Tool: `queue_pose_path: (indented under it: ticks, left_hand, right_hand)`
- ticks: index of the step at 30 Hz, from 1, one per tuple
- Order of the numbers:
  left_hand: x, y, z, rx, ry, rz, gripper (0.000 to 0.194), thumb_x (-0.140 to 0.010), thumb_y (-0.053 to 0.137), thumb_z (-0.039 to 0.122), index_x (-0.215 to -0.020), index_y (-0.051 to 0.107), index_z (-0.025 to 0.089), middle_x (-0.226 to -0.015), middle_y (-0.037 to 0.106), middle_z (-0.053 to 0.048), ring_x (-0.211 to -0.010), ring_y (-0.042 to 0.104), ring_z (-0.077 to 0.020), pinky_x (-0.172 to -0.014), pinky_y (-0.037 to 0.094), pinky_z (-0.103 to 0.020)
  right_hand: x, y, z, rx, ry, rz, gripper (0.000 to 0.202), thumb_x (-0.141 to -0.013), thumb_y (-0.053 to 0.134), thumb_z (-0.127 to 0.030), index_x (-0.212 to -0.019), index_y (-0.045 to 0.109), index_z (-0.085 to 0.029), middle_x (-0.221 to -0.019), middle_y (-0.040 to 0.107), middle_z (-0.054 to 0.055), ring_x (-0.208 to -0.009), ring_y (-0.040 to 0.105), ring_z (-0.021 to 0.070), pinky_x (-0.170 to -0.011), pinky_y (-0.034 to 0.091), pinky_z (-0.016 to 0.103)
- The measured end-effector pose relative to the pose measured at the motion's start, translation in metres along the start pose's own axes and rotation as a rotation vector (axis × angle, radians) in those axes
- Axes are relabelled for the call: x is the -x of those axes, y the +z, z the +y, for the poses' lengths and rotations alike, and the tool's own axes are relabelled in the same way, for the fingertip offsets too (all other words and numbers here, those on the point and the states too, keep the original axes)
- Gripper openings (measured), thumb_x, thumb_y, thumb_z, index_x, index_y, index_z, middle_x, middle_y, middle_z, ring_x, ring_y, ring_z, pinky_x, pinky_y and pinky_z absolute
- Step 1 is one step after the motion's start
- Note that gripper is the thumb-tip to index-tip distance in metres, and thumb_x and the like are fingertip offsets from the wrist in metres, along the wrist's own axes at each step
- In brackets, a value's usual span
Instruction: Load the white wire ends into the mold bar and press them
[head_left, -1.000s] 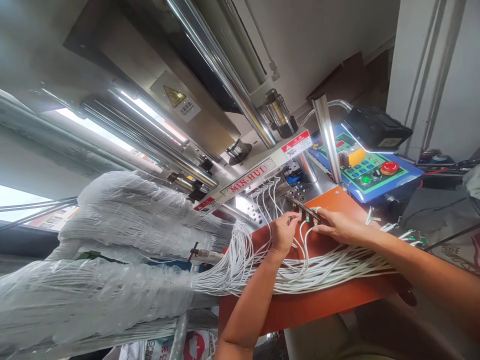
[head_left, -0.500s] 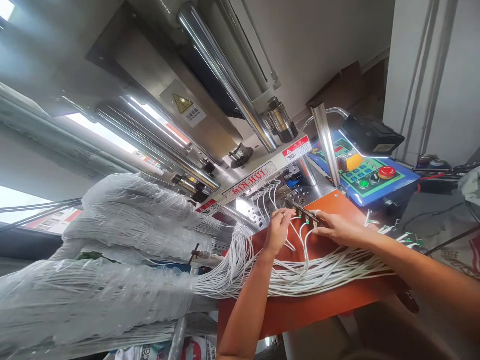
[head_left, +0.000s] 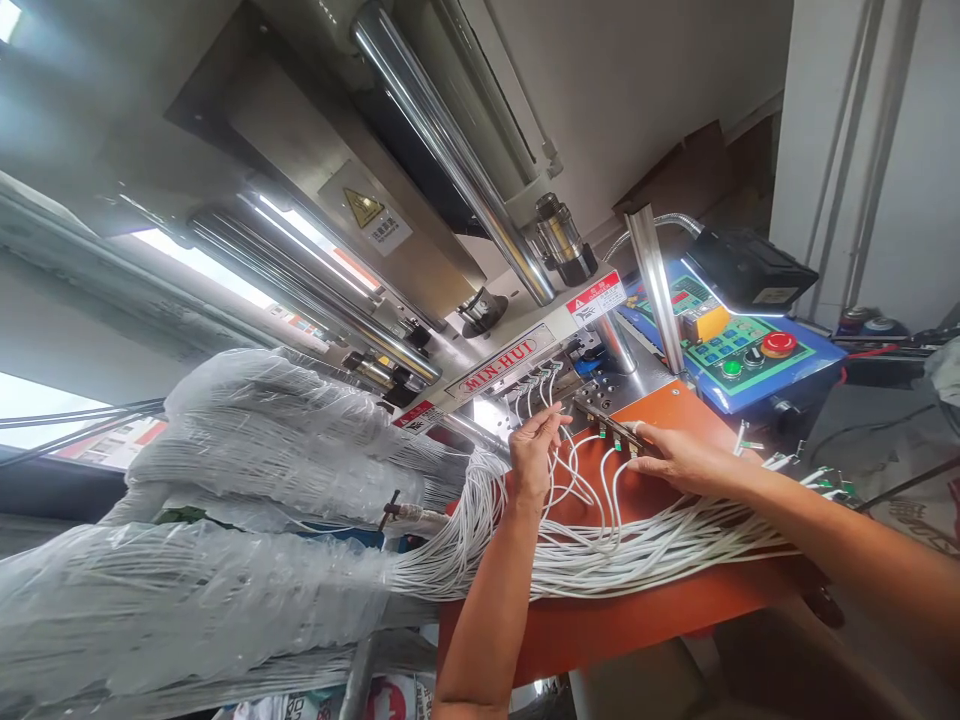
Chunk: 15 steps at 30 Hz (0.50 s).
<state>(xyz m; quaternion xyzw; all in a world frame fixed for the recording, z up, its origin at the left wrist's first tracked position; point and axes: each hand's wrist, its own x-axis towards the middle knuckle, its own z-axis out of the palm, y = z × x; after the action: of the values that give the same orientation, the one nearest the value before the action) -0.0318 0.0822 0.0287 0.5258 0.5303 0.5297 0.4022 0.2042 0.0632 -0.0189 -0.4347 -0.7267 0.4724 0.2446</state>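
Observation:
My right hand (head_left: 671, 460) grips the near right end of a narrow dark metal bar (head_left: 604, 420), thumb and fingers closed on it. Several white cables with small green ends (head_left: 617, 446) are seated along this bar and curve down toward me. To the left of the bar, my left hand (head_left: 534, 450) is raised with its fingertips pinched on a thin white cable (head_left: 574, 462), whose tip is mostly hidden by the fingers. Just beyond it, more white cables (head_left: 534, 388) run into the press (head_left: 499, 365) under its front plate.
A thick bundle of white cables (head_left: 600, 565) lies across the orange-red work surface (head_left: 570, 640). Plastic-wrapped cable bundles (head_left: 225, 590) fill the left. A blue control box (head_left: 780, 370) with buttons stands at right, beneath a black lamp (head_left: 750, 270). Steel columns (head_left: 450, 140) rise above.
My left hand has moved left, away from the bar, and a cable now loops beside it. My right hand stays on the bar, nearly in place.

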Motion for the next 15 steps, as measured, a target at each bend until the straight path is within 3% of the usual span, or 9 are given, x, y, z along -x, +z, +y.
queue_pose_path:
  ticks: [2, 5, 10, 15]
  left_hand:
    - [-0.003, -0.002, -0.008, -0.106, 0.009, 0.003, 0.024, -0.072, 0.076, 0.032, -0.092, 0.076, 0.018, -0.083, 0.075, -0.005, -0.060, 0.057, -0.0080, -0.064, 0.050, -0.022]
    - [-0.004, -0.001, -0.019, -0.306, 0.072, -0.082, 0.013, -0.071, 0.076, 0.027, -0.081, 0.077, 0.018, -0.081, 0.076, -0.005, -0.074, 0.067, -0.0146, -0.075, 0.054, -0.027]
    - [-0.006, 0.004, -0.030, -0.476, 0.199, -0.178, 0.006, -0.073, 0.072, 0.018, -0.077, 0.076, 0.019, -0.079, 0.076, -0.003, -0.076, 0.070, -0.0165, -0.076, 0.056, -0.029]
    - [-0.011, 0.005, -0.034, -0.502, 0.224, -0.212, 0.009, -0.075, 0.070, 0.015, -0.079, 0.076, 0.020, -0.080, 0.076, -0.002, -0.077, 0.071, -0.0158, -0.077, 0.055, -0.028]
  right_hand:
    - [0.001, 0.000, -0.002, 0.000, 0.015, -0.008, 0.049, -0.084, 0.053, -0.051, -0.125, 0.051, -0.023, -0.100, 0.067, 0.006, -0.094, 0.062, 0.0245, -0.084, 0.046, 0.034]
    - [0.002, -0.001, -0.007, -0.030, 0.029, -0.003, 0.046, -0.083, 0.053, -0.049, -0.121, 0.053, -0.024, -0.097, 0.068, 0.004, -0.088, 0.062, 0.0234, -0.080, 0.046, 0.034]
    - [0.003, -0.001, -0.010, -0.066, 0.023, 0.011, 0.047, -0.082, 0.054, -0.048, -0.123, 0.054, -0.025, -0.099, 0.069, 0.004, -0.088, 0.062, 0.0237, -0.081, 0.047, 0.034]
    - [0.002, -0.001, -0.009, -0.049, 0.029, -0.004, 0.046, -0.083, 0.053, -0.047, -0.123, 0.053, -0.025, -0.099, 0.068, 0.004, -0.090, 0.061, 0.0236, -0.083, 0.046, 0.035]
